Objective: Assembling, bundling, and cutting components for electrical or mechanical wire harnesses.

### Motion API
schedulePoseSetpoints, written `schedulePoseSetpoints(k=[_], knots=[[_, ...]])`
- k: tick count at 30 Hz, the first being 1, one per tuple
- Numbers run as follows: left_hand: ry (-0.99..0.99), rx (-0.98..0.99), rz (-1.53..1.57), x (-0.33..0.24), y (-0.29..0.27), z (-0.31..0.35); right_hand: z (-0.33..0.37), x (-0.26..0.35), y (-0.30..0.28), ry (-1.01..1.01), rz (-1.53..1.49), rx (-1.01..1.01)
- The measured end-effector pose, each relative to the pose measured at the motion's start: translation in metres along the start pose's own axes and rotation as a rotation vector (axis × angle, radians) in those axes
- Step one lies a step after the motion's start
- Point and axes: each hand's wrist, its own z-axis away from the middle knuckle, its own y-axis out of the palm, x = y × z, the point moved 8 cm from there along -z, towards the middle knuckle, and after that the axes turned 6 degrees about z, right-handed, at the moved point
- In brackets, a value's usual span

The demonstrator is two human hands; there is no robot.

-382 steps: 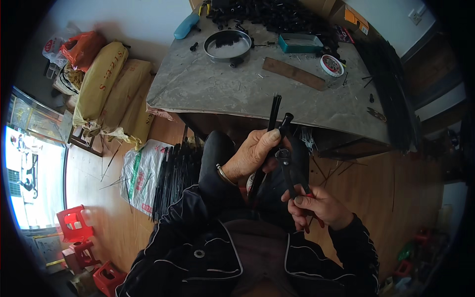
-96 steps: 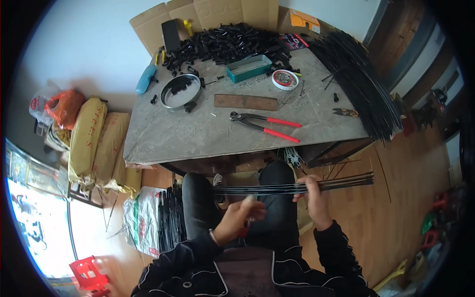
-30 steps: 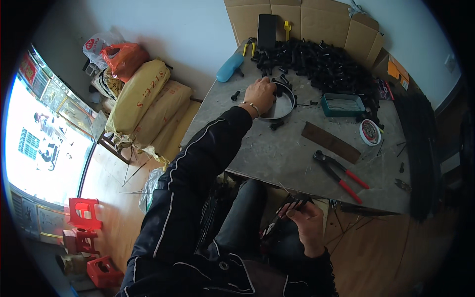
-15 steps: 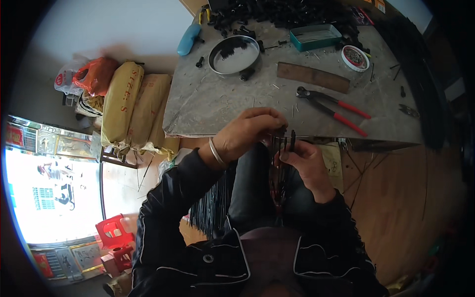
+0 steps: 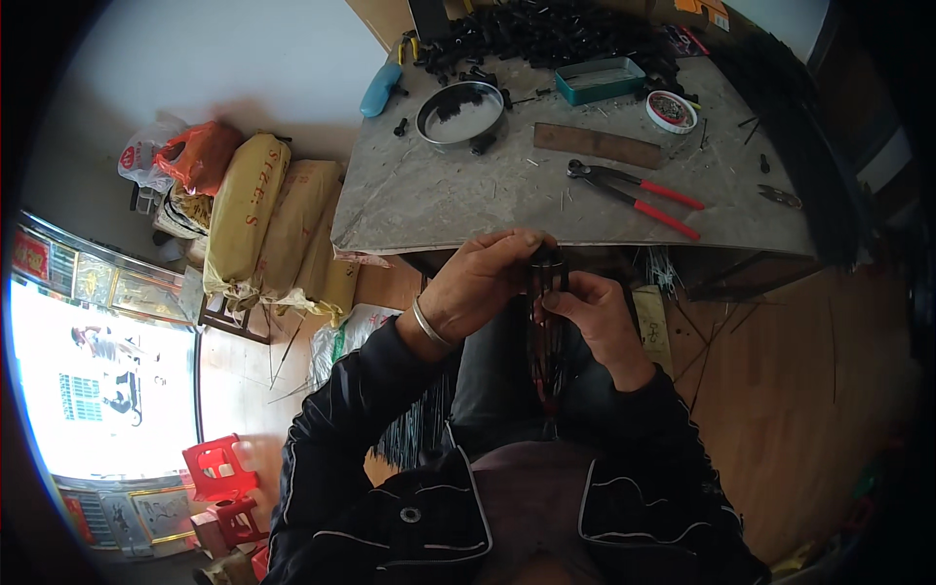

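Just in front of the table's near edge, over my lap, I hold a slim dark frame of thin ribs (image 5: 547, 356) with a black top end. It runs lengthwise down between my thighs, its lower part reddish. My left hand (image 5: 466, 288), with a bangle at the wrist, is closed round the top end; its fingers partly hide it. My right hand (image 5: 604, 317) pinches a rib on the frame's right side between thumb and finger. The hidden fingertips keep small parts from showing.
On the grey table (image 5: 380, 210) lie red-handled pincers (image 5: 634, 198), a brown flat strip (image 5: 597, 144), a round metal dish (image 5: 460, 114), a green tray (image 5: 600, 82) and a white-rimmed tub (image 5: 672, 112). Black parts (image 5: 565, 39) are heaped behind. Long black rods (image 5: 414, 424) hang left of my legs.
The table has shifted slightly in view. My right hand has come a little closer to my left, and the dark rib that stood apart at its fingers now lies against the frame.
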Motion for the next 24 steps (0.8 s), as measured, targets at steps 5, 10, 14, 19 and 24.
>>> schedulePoseSetpoints(k=[5, 10, 14, 19, 24], knots=[[0.052, -0.015, 0.041, 0.002, 0.003, 0.001, 0.007, 0.006, -0.001, -0.013, 0.019, -0.013], [0.039, -0.047, 0.039, 0.002, 0.008, 0.001, 0.006, 0.003, -0.004, 0.001, -0.013, -0.035], [0.062, -0.077, 0.025, 0.002, 0.007, -0.001, 0.006, 0.003, -0.004, -0.003, -0.005, -0.046], [0.077, -0.105, -0.018, -0.001, 0.011, -0.003, 0.002, 0.002, -0.006, -0.018, 0.044, -0.032], [0.055, -0.107, -0.029, 0.001, 0.007, -0.008, 0.0, 0.001, -0.007, -0.02, 0.059, -0.033]])
